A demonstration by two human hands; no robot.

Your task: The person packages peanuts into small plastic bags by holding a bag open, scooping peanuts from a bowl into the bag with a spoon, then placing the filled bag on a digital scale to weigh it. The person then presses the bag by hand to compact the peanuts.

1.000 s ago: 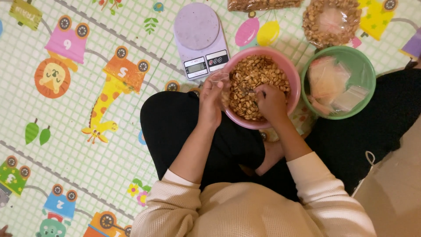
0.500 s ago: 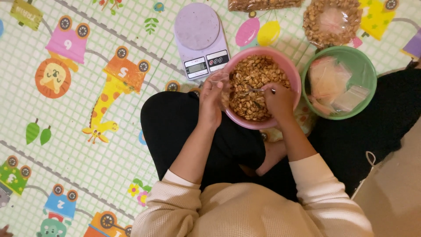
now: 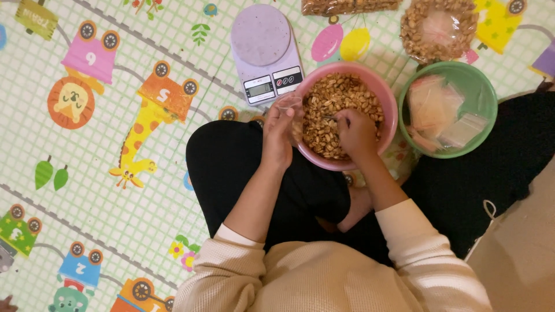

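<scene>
She sits cross-legged on the floor, the pink bowl (image 3: pixel 388 98) of peanuts (image 3: pixel 341 112) at her knees. Her left hand (image 3: pixel 278 128) pinches a small clear bag (image 3: pixel 289 105) at the bowl's left rim; her right hand (image 3: pixel 355 132) grips a spoon in the peanuts. I judge the filling barely begun: the bowl is full. Beyond lie the green bowl (image 3: pixel 484 92) of empty bags and the scale (image 3: pixel 263 46) on the patterned play mat (image 3: pixel 115 190).
</scene>
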